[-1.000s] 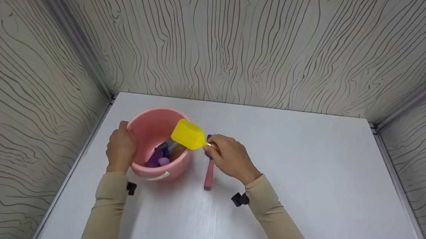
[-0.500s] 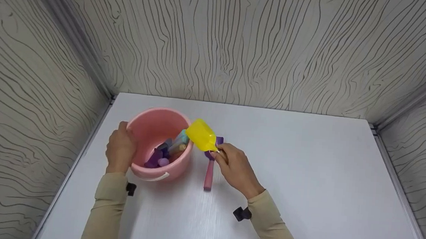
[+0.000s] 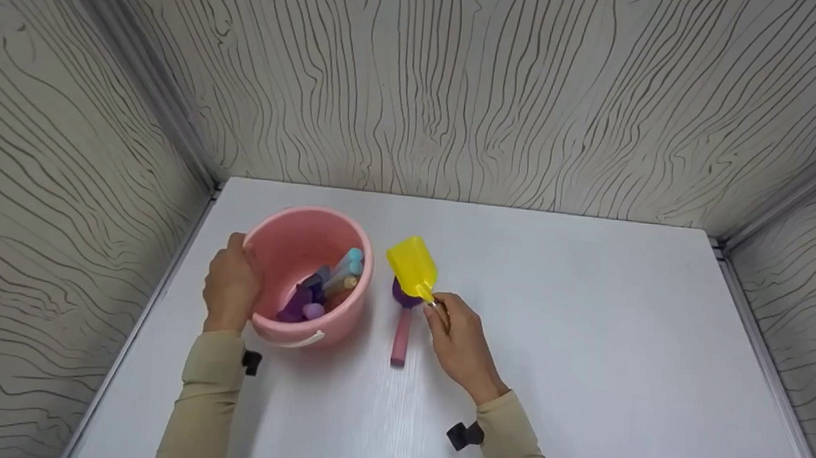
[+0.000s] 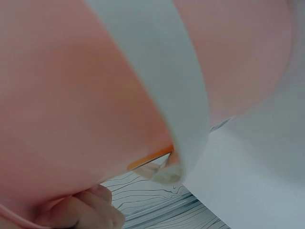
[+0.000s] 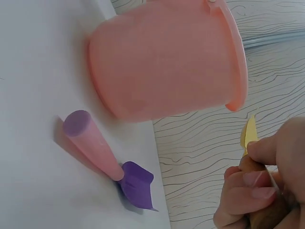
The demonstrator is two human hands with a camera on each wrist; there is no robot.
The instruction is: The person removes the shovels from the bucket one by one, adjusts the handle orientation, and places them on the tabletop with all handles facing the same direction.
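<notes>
A pink bucket (image 3: 307, 330) stands upright at the left of the table, and my left hand (image 3: 231, 290) grips its left rim. Inside lie several items: a purple piece (image 3: 295, 303), light-blue-capped tubes (image 3: 349, 262) and a beige-tipped one. My right hand (image 3: 463, 344) holds a yellow toy shovel (image 3: 414, 264) by its brown wooden handle (image 5: 269, 212), blade up and clear of the bucket. Beneath that blade, a purple shovel with a pink handle (image 3: 400, 338) lies on the table; the yellow blade partly hides its purple scoop (image 5: 137, 186).
The white table (image 3: 588, 328) has patterned walls (image 3: 476, 83) at the back and both sides. A white bucket handle (image 4: 162, 62) hangs down the bucket's near side. Black wrist cameras (image 3: 464, 435) sit on both cuffs.
My right hand has drawn the yellow shovel right and towards me, from over the bucket to above the purple shovel, turning its blade more upright. The left hand and bucket stay in place.
</notes>
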